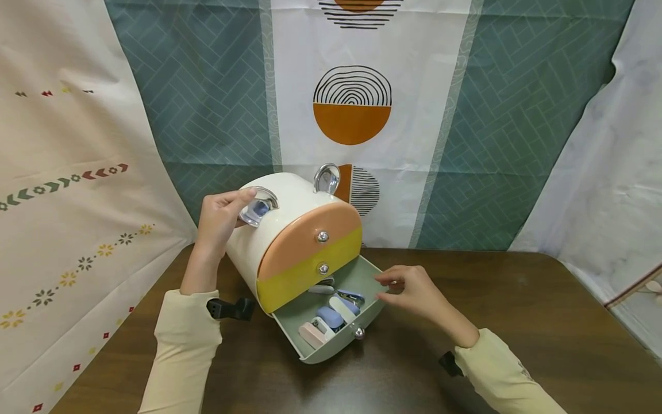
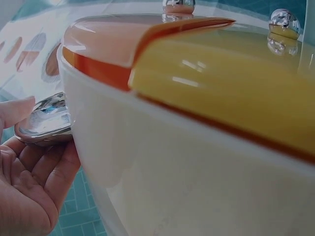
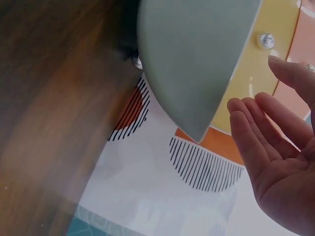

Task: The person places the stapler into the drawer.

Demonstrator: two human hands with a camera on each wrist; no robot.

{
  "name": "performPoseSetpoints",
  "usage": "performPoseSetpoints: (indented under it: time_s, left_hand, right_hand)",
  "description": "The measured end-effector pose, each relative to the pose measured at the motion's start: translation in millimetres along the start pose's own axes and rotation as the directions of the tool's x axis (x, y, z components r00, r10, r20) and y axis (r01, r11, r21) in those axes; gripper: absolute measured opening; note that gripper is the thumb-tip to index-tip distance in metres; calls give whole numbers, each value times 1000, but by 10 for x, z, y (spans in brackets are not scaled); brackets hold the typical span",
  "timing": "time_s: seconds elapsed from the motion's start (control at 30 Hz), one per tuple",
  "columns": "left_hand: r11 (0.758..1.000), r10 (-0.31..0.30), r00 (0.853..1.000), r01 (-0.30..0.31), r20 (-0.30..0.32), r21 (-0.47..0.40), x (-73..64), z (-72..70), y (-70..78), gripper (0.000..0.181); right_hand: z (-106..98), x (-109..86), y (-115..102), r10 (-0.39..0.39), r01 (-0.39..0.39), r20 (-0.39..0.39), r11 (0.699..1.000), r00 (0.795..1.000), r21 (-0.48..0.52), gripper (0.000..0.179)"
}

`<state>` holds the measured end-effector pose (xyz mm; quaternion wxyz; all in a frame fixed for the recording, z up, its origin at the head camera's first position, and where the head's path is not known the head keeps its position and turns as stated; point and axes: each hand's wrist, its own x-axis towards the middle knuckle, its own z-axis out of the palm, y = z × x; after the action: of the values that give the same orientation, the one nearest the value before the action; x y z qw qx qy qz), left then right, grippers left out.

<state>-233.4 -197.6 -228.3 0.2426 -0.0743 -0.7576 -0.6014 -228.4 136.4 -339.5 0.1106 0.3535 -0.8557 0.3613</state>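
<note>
A white rounded drawer box (image 1: pixel 281 190) stands tilted toward the right on the table. My left hand (image 1: pixel 219 221) pinches its left shiny silver ear (image 2: pixel 47 120) between thumb and fingers. The lowest, green drawer (image 1: pixel 289 322) is pulled out, while the orange drawer (image 1: pixel 295 241) and yellow drawer (image 1: pixel 289 284) above it are in. Inside the green drawer lie several small pink, white and blue items (image 1: pixel 328 315), some with metal parts like nail clippers. Beside that drawer's right corner is my right hand (image 1: pixel 414 290), fingers loosely bent with nothing between them.
The brown wooden table (image 1: pixel 496 322) extends to the right and in front of the box. Close behind hangs a green and white patterned cloth (image 1: pixel 439 195). A cream cloth (image 1: pixel 119 190) covers the left side, and a pale cloth (image 1: pixel 584 190) the right.
</note>
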Motion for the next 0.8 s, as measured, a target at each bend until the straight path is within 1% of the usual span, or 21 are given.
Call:
performPoseSetpoints:
  time_s: [0.1,0.2,0.33,0.43,0.5,0.63,0.73,0.8]
  left_hand:
    - [1000,0,1000,0,-3,2,-1,-4,9,43]
    - [1000,-2,1000,2,-6,-6,0,-20,8,33]
    - [1000,-1,1000,1,-3,-14,1,-27,13,28]
    - [1000,-2,1000,2,-3,-16,3,-20,22,35]
    - [1000,-2,1000,2,-1,-20,4,-16,21,34]
    - [1000,-8,1000,8,8,-15,4,-3,15,39]
    - [1000,-11,1000,11,6,-4,0,2,13,42]
    - [1000,-12,1000,12,2,2,-4,6,12,42]
  right_hand:
    - [-27,-91,-29,7,-7,7,999,1000,40,28]
    - [-34,-174,-61,15,-17,20,996,1000,85,29]
    - [-27,-267,-102,45,-52,59,991,997,127,28]
    - [-3,-320,-124,72,-86,100,985,992,151,28]
    - [25,-353,-132,89,-111,126,977,988,183,28]
    - [88,-408,-139,121,-161,173,957,977,240,28]
    - [135,-430,-145,142,-190,195,949,970,252,31]
    - [168,-435,-150,158,-207,206,948,966,243,33]
